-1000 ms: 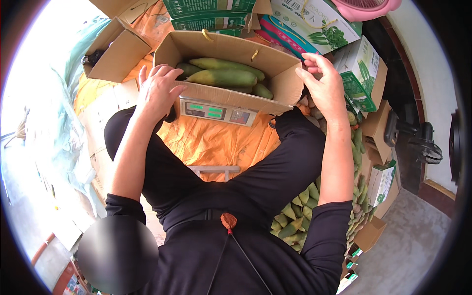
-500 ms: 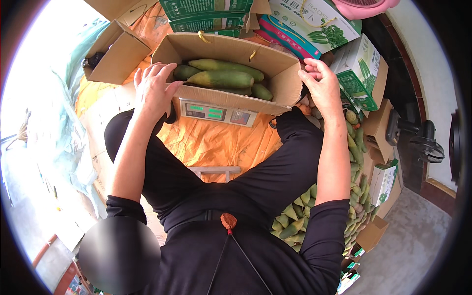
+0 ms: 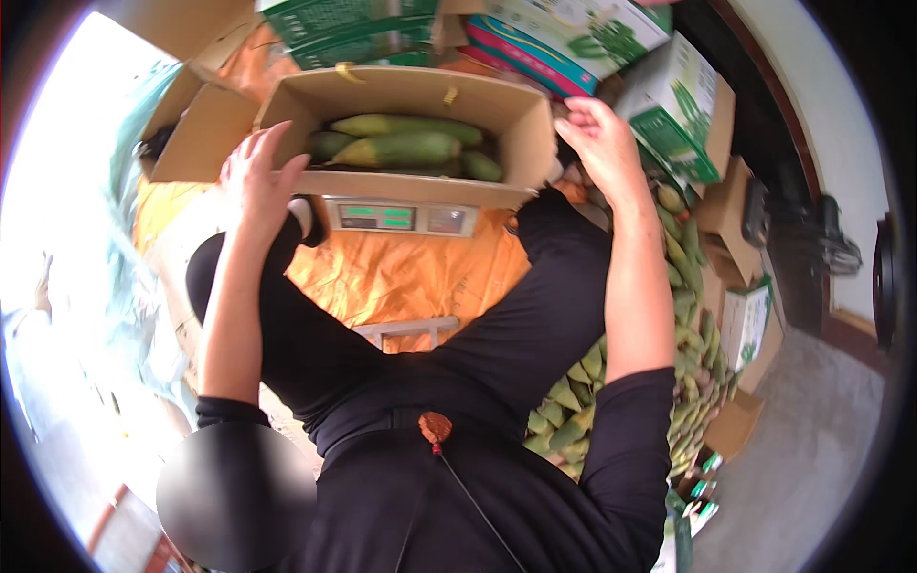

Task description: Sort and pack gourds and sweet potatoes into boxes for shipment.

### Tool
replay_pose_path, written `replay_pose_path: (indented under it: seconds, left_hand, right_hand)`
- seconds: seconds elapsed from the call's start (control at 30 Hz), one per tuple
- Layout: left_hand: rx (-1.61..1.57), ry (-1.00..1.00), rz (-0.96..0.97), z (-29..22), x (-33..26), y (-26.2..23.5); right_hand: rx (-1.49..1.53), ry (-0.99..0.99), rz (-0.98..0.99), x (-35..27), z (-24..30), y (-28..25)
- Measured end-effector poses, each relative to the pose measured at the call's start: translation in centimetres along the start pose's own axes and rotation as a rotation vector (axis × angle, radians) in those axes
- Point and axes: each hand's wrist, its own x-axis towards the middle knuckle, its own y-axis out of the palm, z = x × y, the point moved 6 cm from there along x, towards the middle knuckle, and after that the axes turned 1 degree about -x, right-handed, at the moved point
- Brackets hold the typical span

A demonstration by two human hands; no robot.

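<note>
A brown cardboard box [image 3: 401, 189], its top gaping upward, stands on a weighing scale [image 3: 377, 216] with a lit green display. Inside it lie several long green radishes [image 3: 399, 150]. My left hand [image 3: 256, 181] is at the box's left end, fingers spread and thumb by the near corner; whether it touches the cardboard is hard to tell. Beside the right end, my right hand [image 3: 604, 143] hovers with loosely bent fingers, apart from one another and holding nothing. Its fingertips are close to the right rim.
A heap of green radishes [image 3: 573, 401] lies to my right. Green and white printed cartons [image 3: 673, 115] stand at the far right, others [image 3: 353, 29] behind the box. An opened carton [image 3: 191, 124] is at the left. Orange sheeting [image 3: 382, 272] covers the floor.
The view has turned slightly, and box and scale appear further left and more level. My left hand has eased outward a little from the left rim. The radishes lie as before.
</note>
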Motion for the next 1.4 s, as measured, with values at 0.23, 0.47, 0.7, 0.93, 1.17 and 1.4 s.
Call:
replay_pose_path:
  seconds: [0.23, 0.47, 0.7, 0.93, 1.17, 1.4]
  left_hand:
    - [-0.051, 0.081, 0.026, 1.0, -0.3, 0.2]
    - [-0.097, 0.079, 0.057, 0.1, 0.1, 0.6]
    - [-0.026, 0.117, 0.034, -0.4, -0.2, 0.8]
    - [-0.055, 0.110, 0.044, -2.1, 0.4, 2.0]
    - [0.090, -0.017, 0.100, 0.4, -1.3, -0.8]
    - [0.013, 0.001, 0.116, -1.6, -0.4, -0.1]
  right_hand:
    - [0.026, 0.095, -0.067, -3.1, -2.9, -4.8]
    - [-0.114, 0.527, 0.084, -17.8, -20.8, 1.7]
    - [-0.302, 1.362, 0.133, -37.8, -28.4, 8.5]
    - [-0.019, 1.570, -0.238, -51.8, -38.4, 11.5]
    - [-0.324, 1.283, 0.130, -42.1, -29.3, 12.1]
    - [0.199, 0.592, -0.316, -27.3, -20.3, 2.7]
